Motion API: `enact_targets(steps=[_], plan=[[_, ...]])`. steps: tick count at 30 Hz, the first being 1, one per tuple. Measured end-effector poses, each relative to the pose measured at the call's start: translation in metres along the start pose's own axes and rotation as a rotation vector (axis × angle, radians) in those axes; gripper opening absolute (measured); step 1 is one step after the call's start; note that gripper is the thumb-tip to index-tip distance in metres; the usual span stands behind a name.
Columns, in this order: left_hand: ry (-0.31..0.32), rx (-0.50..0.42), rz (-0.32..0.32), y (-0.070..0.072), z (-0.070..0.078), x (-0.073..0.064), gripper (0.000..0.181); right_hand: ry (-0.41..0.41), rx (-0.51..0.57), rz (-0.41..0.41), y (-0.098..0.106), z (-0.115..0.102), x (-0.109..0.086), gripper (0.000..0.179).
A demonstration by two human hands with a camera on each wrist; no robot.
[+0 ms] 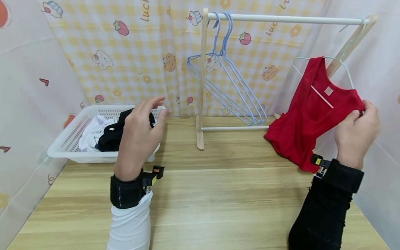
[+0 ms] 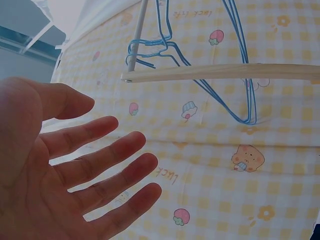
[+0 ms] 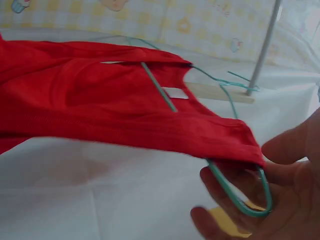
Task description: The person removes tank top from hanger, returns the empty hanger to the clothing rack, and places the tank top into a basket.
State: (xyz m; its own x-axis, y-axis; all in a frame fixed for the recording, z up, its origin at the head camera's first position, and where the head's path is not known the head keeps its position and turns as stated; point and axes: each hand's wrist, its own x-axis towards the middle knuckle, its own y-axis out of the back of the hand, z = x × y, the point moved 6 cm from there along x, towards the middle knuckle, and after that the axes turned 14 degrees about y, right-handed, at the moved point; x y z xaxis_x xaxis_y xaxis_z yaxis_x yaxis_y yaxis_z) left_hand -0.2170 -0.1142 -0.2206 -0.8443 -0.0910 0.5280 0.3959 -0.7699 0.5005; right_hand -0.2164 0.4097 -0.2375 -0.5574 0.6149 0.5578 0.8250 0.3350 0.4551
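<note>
A red tank top (image 1: 315, 113) hangs by its straps on a mint-green hanger (image 3: 224, 182) at the right end of the rack. My right hand (image 1: 357, 133) pinches the strap at the hanger's near end, the thumb on the cloth and the fingers below. In the right wrist view, the hanger's rounded tip sticks out past that strap, against the fingers. My left hand (image 1: 139, 133) is raised in front of the white basket (image 1: 64, 151), its fingers loosely spread and holding nothing. Part of the basket is hidden behind it.
The rack's white rail (image 1: 281, 19) carries several blue hangers (image 1: 239, 85) near its left post (image 1: 202, 80). Black clothing (image 1: 110, 137) and white clothing (image 1: 92, 133) lie in the basket. A wooden tabletop (image 1: 225, 194) lies below, with a checked curtain (image 1: 134, 45) behind.
</note>
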Motion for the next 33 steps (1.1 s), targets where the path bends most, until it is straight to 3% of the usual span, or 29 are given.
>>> enact_targets(steps=[9, 14, 20, 23, 26, 28, 33], plan=[[0.001, -0.006, -0.014, -0.003, -0.003, 0.001, 0.037, 0.073, 0.038, 0.178, -0.011, 0.013, 0.008, 0.043], [0.000, -0.002, -0.011, -0.003, -0.004, 0.001, 0.037, 0.092, 0.135, 0.316, -0.001, 0.008, 0.002, 0.041], [0.005, -0.010, -0.019, -0.003, -0.004, 0.001, 0.037, 0.155, 0.189, 0.384, 0.018, -0.006, -0.007, 0.042], [0.006, -0.016, -0.023, -0.004, -0.003, 0.001, 0.037, 0.197, 0.213, 0.392, 0.027, -0.012, -0.009, 0.044], [0.002, -0.018, -0.023, -0.003, -0.002, 0.001, 0.037, 0.179, 0.205, 0.377, 0.035, -0.014, -0.013, 0.044], [-0.002, -0.019, -0.023, -0.003, -0.002, 0.001, 0.037, 0.142, 0.155, 0.357, 0.043, -0.015, -0.017, 0.045], [-0.005, -0.018, -0.023, -0.002, -0.002, 0.001, 0.037, -0.062, -0.016, 0.225, 0.059, -0.017, -0.029, 0.046]])
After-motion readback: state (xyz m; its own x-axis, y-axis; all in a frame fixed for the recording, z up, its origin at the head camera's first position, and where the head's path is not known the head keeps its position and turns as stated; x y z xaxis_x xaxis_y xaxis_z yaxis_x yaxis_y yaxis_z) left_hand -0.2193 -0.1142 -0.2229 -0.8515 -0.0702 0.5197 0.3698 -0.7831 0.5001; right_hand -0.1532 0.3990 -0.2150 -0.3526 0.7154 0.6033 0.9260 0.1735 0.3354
